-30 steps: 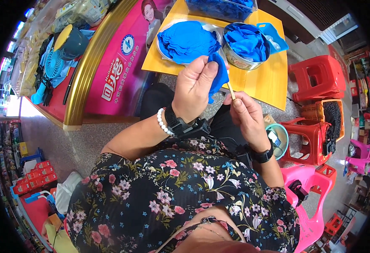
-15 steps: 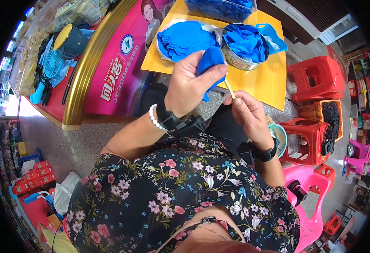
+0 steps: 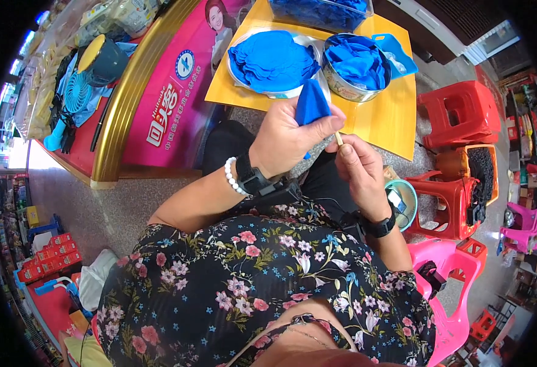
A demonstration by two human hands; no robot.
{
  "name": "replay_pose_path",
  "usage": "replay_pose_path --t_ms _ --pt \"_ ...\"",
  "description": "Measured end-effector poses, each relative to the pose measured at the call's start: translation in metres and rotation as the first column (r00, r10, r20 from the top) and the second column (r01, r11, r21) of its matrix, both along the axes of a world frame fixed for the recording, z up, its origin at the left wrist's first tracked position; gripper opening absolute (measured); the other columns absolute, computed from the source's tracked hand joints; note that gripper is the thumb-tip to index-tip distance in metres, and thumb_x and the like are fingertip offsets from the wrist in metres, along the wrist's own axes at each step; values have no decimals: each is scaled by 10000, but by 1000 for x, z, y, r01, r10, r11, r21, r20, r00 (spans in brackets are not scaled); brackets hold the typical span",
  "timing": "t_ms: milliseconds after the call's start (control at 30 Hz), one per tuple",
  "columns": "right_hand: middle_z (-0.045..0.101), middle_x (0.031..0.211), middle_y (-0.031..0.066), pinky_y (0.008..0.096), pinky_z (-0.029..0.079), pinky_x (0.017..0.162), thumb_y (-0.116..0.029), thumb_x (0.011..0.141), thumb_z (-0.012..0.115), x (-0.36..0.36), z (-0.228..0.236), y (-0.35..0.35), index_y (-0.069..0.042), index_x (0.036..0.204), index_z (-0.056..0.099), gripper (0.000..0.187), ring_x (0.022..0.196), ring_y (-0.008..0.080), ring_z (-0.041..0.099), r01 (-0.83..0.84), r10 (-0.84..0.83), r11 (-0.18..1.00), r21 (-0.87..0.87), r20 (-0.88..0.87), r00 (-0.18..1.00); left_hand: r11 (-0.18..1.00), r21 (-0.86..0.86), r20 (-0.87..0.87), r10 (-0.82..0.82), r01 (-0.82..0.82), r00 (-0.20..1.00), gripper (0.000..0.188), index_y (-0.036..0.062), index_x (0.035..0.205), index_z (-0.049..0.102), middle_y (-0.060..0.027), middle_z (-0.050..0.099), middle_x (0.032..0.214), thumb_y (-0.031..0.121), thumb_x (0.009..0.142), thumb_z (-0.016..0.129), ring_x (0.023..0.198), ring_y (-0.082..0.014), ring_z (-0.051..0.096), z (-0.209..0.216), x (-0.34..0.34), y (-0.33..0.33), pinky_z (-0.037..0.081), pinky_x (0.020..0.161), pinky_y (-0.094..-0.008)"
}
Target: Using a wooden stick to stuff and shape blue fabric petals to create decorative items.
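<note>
A folded piece of blue fabric (image 3: 312, 105) is in my left hand (image 3: 287, 136), its pointed end sticking up between thumb and fingers. My right hand (image 3: 361, 168) pinches a thin pale wooden stick (image 3: 339, 139) between thumb and fingertips. The stick's upper end reaches the fabric beside my left thumb; how it sits inside is hidden. Just beyond my left hand lies a white plate (image 3: 235, 74) heaped with flat blue fabric pieces (image 3: 273, 60). To its right, a round tin (image 3: 353, 93) holds more loose blue pieces (image 3: 357, 61).
The plate and tin stand on a yellow board (image 3: 397, 116), with a clear plastic box (image 3: 317, 13) of blue pieces behind. A light blue scoop-like tray (image 3: 397, 54) is beside the tin. Red stools (image 3: 458, 113) stand right, a gold-edged pink counter (image 3: 158, 98) left.
My left hand has moved slightly down, and the blue fabric now shows as a narrower, upright point. Less of the stick shows between my hands.
</note>
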State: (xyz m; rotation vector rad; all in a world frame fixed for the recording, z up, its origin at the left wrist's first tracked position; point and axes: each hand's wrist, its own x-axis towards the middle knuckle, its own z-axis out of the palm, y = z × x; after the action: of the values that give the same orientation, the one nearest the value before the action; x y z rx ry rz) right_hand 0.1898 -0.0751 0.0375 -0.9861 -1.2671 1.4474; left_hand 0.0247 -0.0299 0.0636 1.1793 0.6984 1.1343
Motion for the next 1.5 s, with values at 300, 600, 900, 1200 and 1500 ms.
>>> replay_pose_path --t_ms 300,600,900,1200,1500 --pt "388 609 -74 180 229 460 -241 976 453 10 3 2 -25 987 590 256 519 20 311 -54 42 994 -100 -116 992 968 134 98 198 -210 975 169 37 1009 581 59 520 793 187 937 549 752 3 460 -9 -8 17 383 642 -156" --pt "387 609 -70 179 222 470 -234 973 457 19 6 5 -20 1009 592 255 526 18 309 0 -2 1000 -23 -68 998 709 674 -236 474 -208 848 86 21 930 615 31 552 813 39 846 606 741 -34 497 6 -28 33 420 646 -179" --pt "609 753 40 224 427 609 -105 915 544 9 6 5 8 993 636 166 659 81 519 107 -217 945 309 347 913 978 -126 105 -152 165 983 349 -26 1140 526 -118 652 895 264 948 502 787 -194 667 18 -31 19 555 662 -285" --pt "614 720 64 238 434 594 -89 897 563 9 3 5 12 965 648 149 637 92 536 167 -300 925 341 387 872 998 -30 31 -60 61 998 209 -4 1099 567 -75 638 976 80 909 539 886 -146 640 4 -30 21 556 746 -290" --pt "601 728 35 227 423 606 -117 919 540 6 0 4 10 976 636 170 666 80 524 176 -255 950 260 316 914 988 125 -41 96 -90 995 90 35 963 606 -26 641 850 66 880 597 747 -98 632 -1 -31 22 552 659 -247"
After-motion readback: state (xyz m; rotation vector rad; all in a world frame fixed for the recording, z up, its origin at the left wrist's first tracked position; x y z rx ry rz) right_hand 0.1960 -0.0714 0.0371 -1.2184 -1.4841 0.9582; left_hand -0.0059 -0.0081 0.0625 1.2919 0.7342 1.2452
